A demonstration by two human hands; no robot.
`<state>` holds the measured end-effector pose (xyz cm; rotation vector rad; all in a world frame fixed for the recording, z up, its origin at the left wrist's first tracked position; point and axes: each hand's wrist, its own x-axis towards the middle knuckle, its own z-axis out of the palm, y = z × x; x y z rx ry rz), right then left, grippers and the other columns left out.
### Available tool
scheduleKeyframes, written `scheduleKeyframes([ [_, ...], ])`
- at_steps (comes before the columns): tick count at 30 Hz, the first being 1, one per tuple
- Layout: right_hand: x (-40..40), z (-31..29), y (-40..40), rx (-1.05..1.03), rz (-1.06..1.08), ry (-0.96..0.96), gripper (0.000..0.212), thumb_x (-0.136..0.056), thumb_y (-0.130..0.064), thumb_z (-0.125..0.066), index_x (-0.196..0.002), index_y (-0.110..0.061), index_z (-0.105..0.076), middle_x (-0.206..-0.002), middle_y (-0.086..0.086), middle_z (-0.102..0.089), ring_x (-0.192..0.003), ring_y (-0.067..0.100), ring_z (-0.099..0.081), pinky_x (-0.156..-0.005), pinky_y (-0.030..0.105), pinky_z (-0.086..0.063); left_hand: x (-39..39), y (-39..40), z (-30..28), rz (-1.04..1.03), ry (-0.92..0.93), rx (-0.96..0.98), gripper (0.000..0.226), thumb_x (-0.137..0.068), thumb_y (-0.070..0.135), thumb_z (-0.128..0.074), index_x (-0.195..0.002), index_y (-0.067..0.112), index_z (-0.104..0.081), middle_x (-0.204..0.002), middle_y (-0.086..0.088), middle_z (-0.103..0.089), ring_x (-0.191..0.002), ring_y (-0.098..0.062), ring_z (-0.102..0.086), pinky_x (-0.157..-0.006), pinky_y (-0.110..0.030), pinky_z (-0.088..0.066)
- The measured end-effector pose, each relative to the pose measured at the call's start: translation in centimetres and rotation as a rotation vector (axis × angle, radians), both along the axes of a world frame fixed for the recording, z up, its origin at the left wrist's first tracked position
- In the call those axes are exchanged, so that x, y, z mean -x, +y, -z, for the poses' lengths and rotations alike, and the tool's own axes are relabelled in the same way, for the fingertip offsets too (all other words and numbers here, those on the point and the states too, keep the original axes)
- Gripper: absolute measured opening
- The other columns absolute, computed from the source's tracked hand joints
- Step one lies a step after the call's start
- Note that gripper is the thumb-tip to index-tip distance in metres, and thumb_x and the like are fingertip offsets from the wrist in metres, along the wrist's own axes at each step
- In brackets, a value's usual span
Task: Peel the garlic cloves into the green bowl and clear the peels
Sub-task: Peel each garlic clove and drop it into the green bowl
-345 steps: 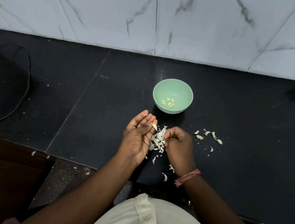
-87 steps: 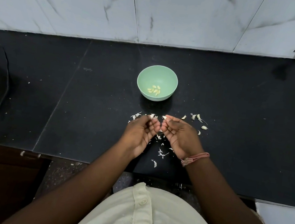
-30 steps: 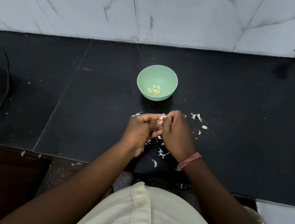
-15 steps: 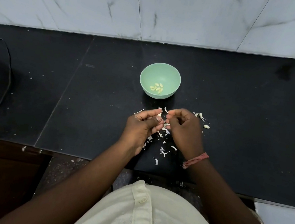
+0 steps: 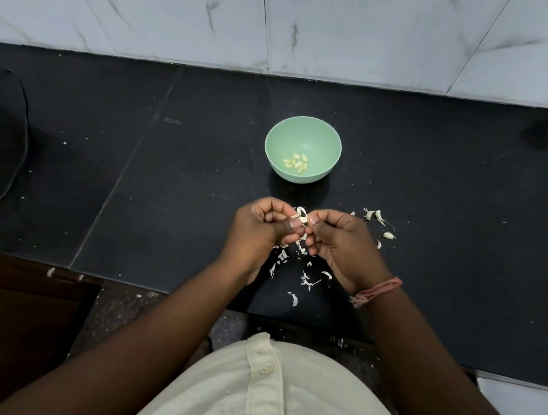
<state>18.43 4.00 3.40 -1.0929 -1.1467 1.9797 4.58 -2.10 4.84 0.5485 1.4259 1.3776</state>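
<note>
On the matte black counter (image 5: 441, 179), my left hand (image 5: 257, 231) and right hand (image 5: 342, 241) pinched one papery clove (image 5: 303, 219) just before the round green bowl (image 5: 322, 141).

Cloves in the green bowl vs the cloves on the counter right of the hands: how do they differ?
The peeled cloves look yellowish and bare; the counter cloves look whiter, some with thin tails, apparently still skinned. The peeled cloves lie bunched together in the green bowl; the counter cloves lie scattered apart on the black counter. Both groups are small and untouched by either hand.
</note>
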Motion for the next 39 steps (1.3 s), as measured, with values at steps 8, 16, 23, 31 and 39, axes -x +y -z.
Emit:
scheduleKeyframes([
  [8, -0.1, -0.3, 0.0, 0.023, -0.056, 0.009, 0.021, -0.098, 0.007, -0.051, -0.085, -0.001, -0.065, -0.069, 0.01, -0.056, -0.058, 0.016, -0.049, -0.05, 0.024, -0.041, 0.3, 0.1, -0.6, 0.059, -0.097, 0.088, 0.022, -0.088, -0.016, -0.057, -0.086, 0.005, -0.063, -0.074, -0.007, -0.064, -0.067, -0.014, -0.068, -0.065, -0.021, -0.057],
  [16, -0.2, -0.1, -0.1, -0.232, -0.055, -0.118, 0.019, -0.1, 0.0, -0.052, -0.086, -0.006, -0.064, -0.067, 0.011, -0.057, -0.059, 0.018, -0.051, -0.053, 0.028, -0.044, 0.2, 0.9, -1.4, 0.118, -0.366, 0.203, 0.025, -0.094, -0.012, -0.052, -0.084, 0.008, -0.06, -0.07, -0.007, -0.066, -0.061, -0.01, -0.067, -0.059, -0.019, -0.057],
  [23, -0.4, -0.1, -0.3, -0.386, 0.009, -0.298, 0.015, -0.103, -0.008, -0.048, -0.098, -0.007, -0.061, -0.065, 0.001, -0.059, -0.055, 0.009, -0.052, -0.055, 0.023, -0.045, -0.4, 1.2, -1.5, 0.065, -0.293, 0.132, 0.014, -0.093, -0.009, -0.058, -0.094, 0.003, -0.066, -0.082, -0.014, -0.071, -0.072, -0.016, -0.071, -0.069, -0.023, -0.061],
  [31, -0.2, 1.2, -0.6, -0.763, 0.034, -0.557, 0.01, -0.096, -0.01, -0.055, -0.089, -0.016, -0.058, -0.083, -0.006, -0.059, -0.076, 0.0, -0.052, -0.066, 0.009, -0.036, -0.7, 1.5, -1.0, -0.044, -0.332, 0.16, 0.013, -0.092, -0.01, -0.058, -0.1, -0.008, -0.069, -0.089, -0.02, -0.073, -0.077, -0.02, -0.073, -0.074, -0.026, -0.062],
  [39, 0.1, 1.5, -1.0, -0.755, 0.083, -0.569, 0.006, -0.093, -0.016, -0.059, -0.089, -0.02, -0.06, -0.082, -0.008, -0.062, -0.075, 0.006, -0.058, -0.067, 0.022, -0.046, -0.3, 1.3, 0.0, -0.027, -0.478, 0.216, 0.022, -0.089, -0.013, -0.058, -0.102, 0.002, -0.07, -0.087, -0.013, -0.073, -0.074, -0.014, -0.072, -0.076, -0.023, -0.061],
])
